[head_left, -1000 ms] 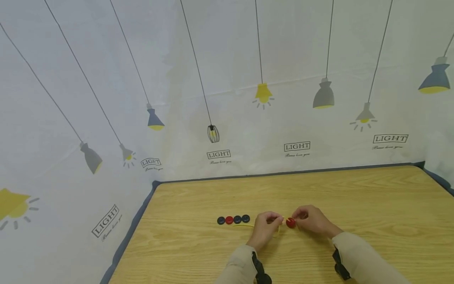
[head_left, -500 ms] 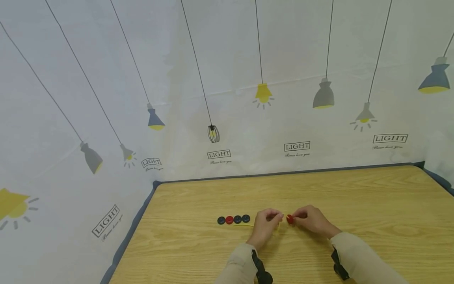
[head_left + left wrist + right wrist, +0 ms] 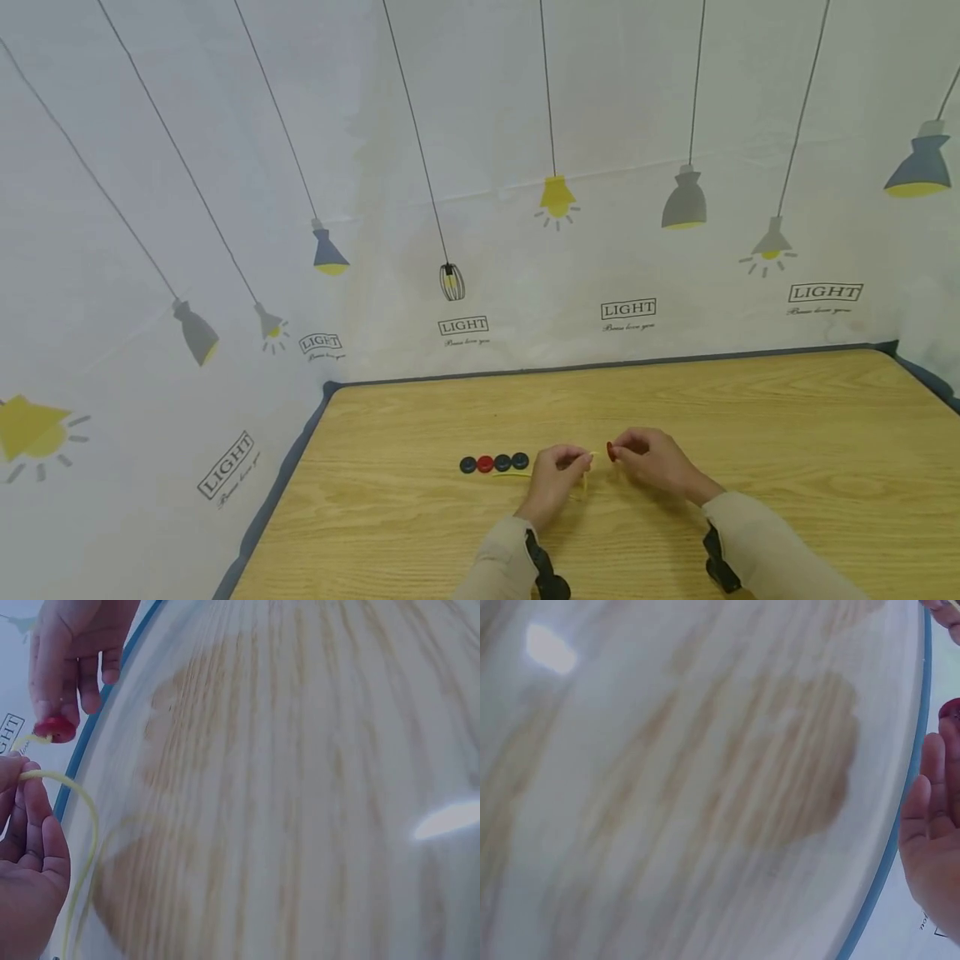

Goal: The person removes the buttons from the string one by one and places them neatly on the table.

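Observation:
My left hand (image 3: 556, 483) pinches a thin yellow cord (image 3: 91, 817) between thumb and forefinger, and the cord's tail loops down below the fingers. Facing it, my right hand (image 3: 660, 461) pinches a red button-like disc (image 3: 55, 729) by its edge, turned nearly edge-on in the head view. In the left wrist view a short bit of yellow cord shows at the disc's middle, on the side toward my left hand. Only part of the disc shows at the right wrist view's edge, beside the right fingers (image 3: 933, 754). Both hands are raised above the table.
On the wooden table (image 3: 420, 542), left of my hands, lies a row of dark discs (image 3: 502, 463) with one red disc (image 3: 485, 464) among them. More yellow cord (image 3: 512, 474) lies just in front of the row. A lamp-printed white cloth (image 3: 525, 250) stands behind the table.
The red disc has turned from facing the camera to nearly edge-on and risen slightly with my right hand. My left hand has shifted slightly left, keeping its pinch on the cord.

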Demonstrator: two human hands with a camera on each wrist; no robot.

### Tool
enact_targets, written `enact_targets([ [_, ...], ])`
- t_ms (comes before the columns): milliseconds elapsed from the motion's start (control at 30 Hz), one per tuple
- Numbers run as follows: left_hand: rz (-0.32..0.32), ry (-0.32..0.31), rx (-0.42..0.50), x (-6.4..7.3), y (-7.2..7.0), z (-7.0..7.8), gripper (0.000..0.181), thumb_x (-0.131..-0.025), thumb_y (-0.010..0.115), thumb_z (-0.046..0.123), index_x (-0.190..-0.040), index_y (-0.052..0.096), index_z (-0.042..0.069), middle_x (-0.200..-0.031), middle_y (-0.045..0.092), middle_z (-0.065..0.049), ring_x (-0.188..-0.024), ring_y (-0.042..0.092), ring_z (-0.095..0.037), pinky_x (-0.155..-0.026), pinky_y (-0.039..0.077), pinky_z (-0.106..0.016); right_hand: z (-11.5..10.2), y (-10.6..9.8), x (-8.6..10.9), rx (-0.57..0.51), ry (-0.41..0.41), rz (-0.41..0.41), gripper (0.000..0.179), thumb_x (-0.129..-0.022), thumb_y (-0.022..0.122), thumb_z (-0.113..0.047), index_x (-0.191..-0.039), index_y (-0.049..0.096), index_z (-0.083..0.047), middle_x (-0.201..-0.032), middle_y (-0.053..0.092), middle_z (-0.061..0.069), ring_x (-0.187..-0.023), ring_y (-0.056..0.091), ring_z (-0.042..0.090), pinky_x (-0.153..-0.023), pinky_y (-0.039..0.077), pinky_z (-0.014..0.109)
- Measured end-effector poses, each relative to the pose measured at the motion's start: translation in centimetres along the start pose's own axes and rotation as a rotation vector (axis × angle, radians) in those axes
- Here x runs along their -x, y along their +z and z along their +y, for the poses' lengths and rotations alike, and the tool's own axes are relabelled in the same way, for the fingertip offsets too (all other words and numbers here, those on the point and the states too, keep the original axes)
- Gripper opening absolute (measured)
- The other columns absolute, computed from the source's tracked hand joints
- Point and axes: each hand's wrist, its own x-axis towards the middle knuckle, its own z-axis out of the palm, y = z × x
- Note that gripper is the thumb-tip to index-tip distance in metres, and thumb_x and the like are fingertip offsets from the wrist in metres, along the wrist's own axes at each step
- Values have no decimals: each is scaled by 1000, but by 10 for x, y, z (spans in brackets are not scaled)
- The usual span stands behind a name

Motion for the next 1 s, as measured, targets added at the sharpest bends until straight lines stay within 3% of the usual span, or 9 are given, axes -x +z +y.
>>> enact_targets([
  [133, -18, 6, -6, 1, -2, -1, 16, -84, 61, 19, -87, 66, 5, -77, 62, 2, -69, 55, -6, -60, 45, -19, -6, -1, 0, -29, -9, 35, 13, -87, 57, -15, -88, 63, -4, -84, 63, 4, -75, 58, 16, -63, 46, 25],
  [300, -54, -11, -3, 3, -3, 1, 16, -82, 63, 15, -92, 66, 4, -81, 62, 3, -73, 55, -6, -64, 46, -20, -12, -3, 1, -108, -38, 20, 16, -88, 56, -15, -90, 61, 0, -86, 62, 9, -75, 58, 21, -63, 48, 28],
  [533, -100, -14, 29, 6, -2, 8, 42, -81, 66, 19, -119, 54, 7, -104, 60, -4, -91, 56, -14, -77, 46, -27, -14, -3, 1, -155, -47, 3, 18, -88, 56, -15, -93, 60, 2, -89, 62, 11, -76, 59, 20, -66, 49, 28],
  [667, -117, -20, 67, 6, 0, 12, 51, -81, 65, 24, -127, 47, 11, -114, 54, -6, -98, 54, -20, -80, 46, -33, -14, -1, 1, -153, -54, -6, 17, -87, 56, -13, -93, 60, 2, -90, 61, 12, -79, 59, 20, -66, 48, 26],
  [800, -134, -15, 101, 5, 3, 12, 50, -82, 65, 24, -127, 47, 12, -113, 55, -2, -96, 54, -19, -78, 46, -32, -16, 0, 2, -150, -52, -20, 16, -87, 56, -14, -93, 60, 2, -89, 61, 11, -78, 58, 20, -65, 47, 26],
  [1000, -131, 19, 71, 3, 6, 11, 35, -82, 64, 19, -115, 57, 11, -102, 58, 2, -88, 57, -14, -73, 47, -25, -19, 1, 4, -176, -49, -45, 16, -87, 57, -13, -93, 60, 2, -88, 61, 11, -77, 58, 18, -64, 47, 25],
])
